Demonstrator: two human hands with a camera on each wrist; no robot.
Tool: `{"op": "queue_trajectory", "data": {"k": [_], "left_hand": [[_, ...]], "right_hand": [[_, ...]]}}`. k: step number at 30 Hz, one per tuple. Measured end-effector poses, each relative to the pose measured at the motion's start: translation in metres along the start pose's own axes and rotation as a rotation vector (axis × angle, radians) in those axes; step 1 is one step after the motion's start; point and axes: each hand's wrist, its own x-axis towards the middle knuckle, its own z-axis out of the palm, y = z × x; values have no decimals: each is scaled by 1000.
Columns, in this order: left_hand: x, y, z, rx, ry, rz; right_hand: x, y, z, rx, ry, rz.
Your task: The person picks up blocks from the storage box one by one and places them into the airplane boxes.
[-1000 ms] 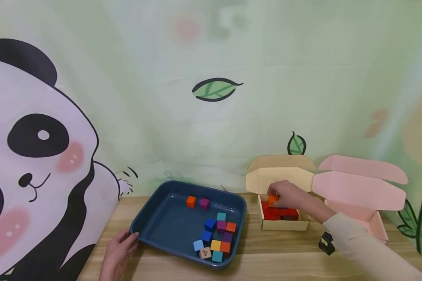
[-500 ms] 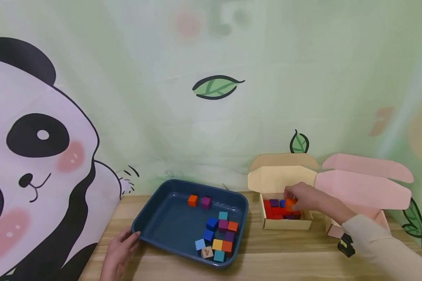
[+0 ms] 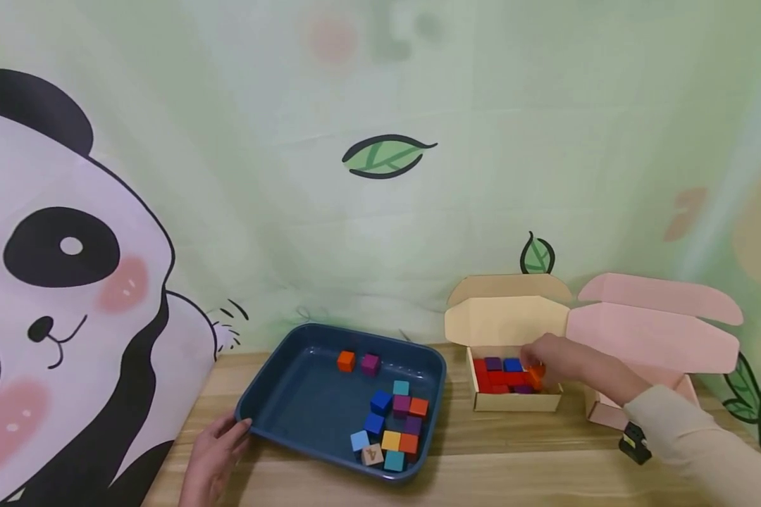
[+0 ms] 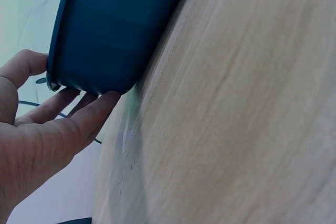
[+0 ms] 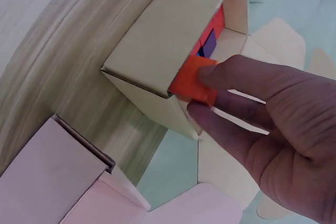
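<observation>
My left hand holds the near left corner of a dark blue tray. In the left wrist view its thumb is at the rim and its fingertips press the outer wall. With thumb and fingers, my right hand pinches an orange cube at the right end of a small cream box. Red cubes, a purple cube and a blue cube lie inside that box. The tray holds several coloured cubes, mostly along its right side, with an orange cube near its back.
A pink box with its lid raised stands right of the cream box. The cream box's lid is up too. Wooden table lies in front. Behind hangs a green cloth printed with a panda.
My right hand, with the orange cube, has moved right across the cream box and lower at its right end. My left hand stays on the tray's corner.
</observation>
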Motion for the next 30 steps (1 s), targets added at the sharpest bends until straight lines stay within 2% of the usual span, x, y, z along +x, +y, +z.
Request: {"op": "queue_trajectory", "data": {"k": [3,6,8,12,19,26,30], "left_hand": [[0,1,1,1,3,-6],[1,2,1,0,2,-7],[1,1,1,4,6,-9],[1,-1,1,-2,3,-8],[0,-1,1,-14,-2,7],[-1,0,2,-15,-11,16],[0,1,2,-13,-14,2]], "right_hand": [[0,-2,1,-44,-41,12],[1,-4,2,-67,-50,-26],[2,-4,3,-41,-50,-43],[2,-2,6,20,-38,-62],[-2,0,7,61,-23,-4],[5,-6,-6,43,37,-61],[17,-24,-11,56,70,-102]]}}
